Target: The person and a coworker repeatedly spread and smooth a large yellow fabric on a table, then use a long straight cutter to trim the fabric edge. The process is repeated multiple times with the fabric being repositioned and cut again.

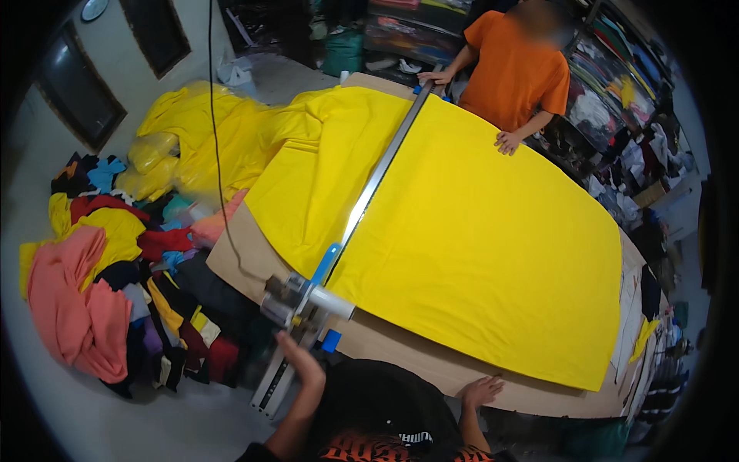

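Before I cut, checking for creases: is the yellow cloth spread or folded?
Spread: the yellow cloth lies flat across the table.

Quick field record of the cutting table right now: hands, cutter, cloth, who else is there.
left hand: at the near end of the rail, by the cutter
right hand: flat on the table edge
cutter: on the metal rail, near end
yellow cloth: spread flat over the table
co-worker: far end, both hands on the table
floor left: scrap cloth pile

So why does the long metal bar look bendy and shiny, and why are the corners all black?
In the head view, the fisheye lens curves the rail and the table edge, and leaves a black rim round the picture; room light glares white off the rail near the cutter; the yellow cloth looks sharp, while the heap of yellow cloth looks blurred.
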`<action>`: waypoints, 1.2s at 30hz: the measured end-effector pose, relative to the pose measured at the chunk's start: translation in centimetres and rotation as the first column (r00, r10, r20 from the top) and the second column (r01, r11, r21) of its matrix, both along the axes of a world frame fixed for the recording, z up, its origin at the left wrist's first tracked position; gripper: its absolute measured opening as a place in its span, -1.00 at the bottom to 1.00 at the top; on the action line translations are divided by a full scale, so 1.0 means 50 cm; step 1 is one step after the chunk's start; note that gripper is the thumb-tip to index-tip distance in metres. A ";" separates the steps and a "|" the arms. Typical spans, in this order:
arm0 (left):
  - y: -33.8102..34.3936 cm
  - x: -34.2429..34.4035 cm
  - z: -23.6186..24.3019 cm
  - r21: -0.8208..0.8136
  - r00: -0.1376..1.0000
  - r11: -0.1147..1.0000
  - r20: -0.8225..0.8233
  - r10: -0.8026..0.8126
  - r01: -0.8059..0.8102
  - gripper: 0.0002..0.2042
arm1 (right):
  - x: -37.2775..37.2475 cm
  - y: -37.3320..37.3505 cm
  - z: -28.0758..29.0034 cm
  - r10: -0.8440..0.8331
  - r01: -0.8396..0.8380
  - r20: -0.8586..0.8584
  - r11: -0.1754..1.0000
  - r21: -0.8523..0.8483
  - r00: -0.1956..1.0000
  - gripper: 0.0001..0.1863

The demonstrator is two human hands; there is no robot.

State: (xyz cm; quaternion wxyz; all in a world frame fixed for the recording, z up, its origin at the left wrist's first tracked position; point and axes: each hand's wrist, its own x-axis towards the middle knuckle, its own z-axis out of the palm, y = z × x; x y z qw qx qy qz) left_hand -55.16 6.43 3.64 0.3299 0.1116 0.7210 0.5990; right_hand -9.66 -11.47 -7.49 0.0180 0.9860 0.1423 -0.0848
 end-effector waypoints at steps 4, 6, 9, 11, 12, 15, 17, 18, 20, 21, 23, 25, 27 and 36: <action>-0.085 -0.061 0.039 -0.049 0.985 0.994 0.142 0.100 -0.094 -0.18 | -0.011 -0.001 -0.008 0.031 -0.032 0.052 0.999 0.015 0.998 -0.36; -0.081 -0.061 0.068 -0.057 0.986 0.996 0.149 0.072 -0.064 -0.26 | -0.012 0.010 -0.012 0.029 -0.030 0.068 0.999 0.011 0.997 -0.36; 0.003 -0.032 0.095 -0.025 0.979 0.998 0.199 -0.051 0.057 -0.23 | -0.013 0.032 -0.013 0.007 -0.007 0.073 1.000 0.003 0.997 -0.36; 0.092 0.011 0.106 0.031 0.966 0.967 0.057 -0.253 0.251 -0.22 | -0.019 0.047 -0.011 -0.032 0.029 0.064 0.999 0.045 0.997 -0.37; 0.158 0.039 0.109 0.030 0.955 0.963 0.124 -0.269 0.267 -0.19 | -0.022 0.052 -0.010 -0.027 0.022 0.080 0.998 0.066 0.996 -0.37; 0.375 0.113 0.153 -0.011 0.862 0.862 0.037 -0.506 0.506 -0.11 | -0.026 0.059 -0.006 -0.031 0.025 0.088 0.997 0.069 0.996 -0.37; 0.470 0.156 0.221 0.268 0.615 0.655 0.226 -0.756 0.706 -0.21 | -0.022 0.058 -0.003 -0.038 0.037 0.074 0.999 0.017 0.997 -0.38; 0.495 0.205 0.262 0.449 0.507 0.549 0.223 -0.833 0.705 -0.33 | -0.017 0.056 -0.001 -0.022 0.020 0.050 0.999 0.026 0.999 -0.37; 0.477 0.337 0.343 0.719 0.315 0.189 -0.044 -0.948 0.668 -0.46 | -0.005 0.048 0.005 -0.020 0.019 0.029 0.999 0.040 0.999 -0.37; 0.438 0.401 0.378 0.774 0.209 0.037 -0.124 -0.970 0.632 -0.48 | -0.001 0.045 0.007 -0.011 0.010 0.016 0.998 0.061 1.000 -0.36; 0.337 0.500 0.413 0.650 -0.074 -0.267 -0.309 -0.948 0.711 -0.46 | 0.002 0.032 0.014 0.060 -0.060 0.005 0.993 0.100 0.998 -0.36; 0.235 0.543 0.391 0.468 -0.333 -0.521 -0.427 -0.841 0.714 -0.45 | -0.003 0.017 0.020 0.071 -0.069 -0.011 0.987 0.148 0.997 -0.35; 0.175 0.535 0.330 0.294 -0.523 -0.670 -0.445 -0.727 0.682 -0.46 | -0.017 -0.003 0.019 0.049 -0.042 -0.025 0.972 0.232 0.999 -0.35; 0.190 -0.016 0.083 0.116 0.236 0.215 -0.220 -0.946 0.970 -0.61 | 0.086 -0.072 0.034 -0.440 0.334 -0.037 0.622 0.708 0.897 -0.51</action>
